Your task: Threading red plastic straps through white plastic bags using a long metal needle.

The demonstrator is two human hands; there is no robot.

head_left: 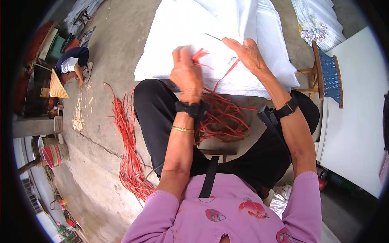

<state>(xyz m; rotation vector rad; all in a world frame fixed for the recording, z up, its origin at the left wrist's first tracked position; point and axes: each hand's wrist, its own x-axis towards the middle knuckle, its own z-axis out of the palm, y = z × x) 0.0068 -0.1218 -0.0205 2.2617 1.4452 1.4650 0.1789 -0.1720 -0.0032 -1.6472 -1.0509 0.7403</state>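
Note:
A stack of white woven-looking sheets point(174, 28) lies in front of my knees. My left hand point(186, 75), somewhat blurred, is closed over the left part of the stack, with the ends of red strips point(199, 54) sticking out of its fist. Farther right, my right hand point(248, 56) pinches a thin dark needle-like rod point(213, 37) that points to the left. One red strip point(227, 75) runs from beside the right hand down toward a loose tangle of red strips point(225, 117) between my knees. Whether the rod and that strip are joined is hidden.
A long bundle of red strips point(127, 150) lies on the concrete floor left of my leg. At the far left a person point(75, 65) bends down near a woven basket point(58, 85). On the right stand a wooden chair with blue webbing point(330, 77) and a large white panel point(356, 109).

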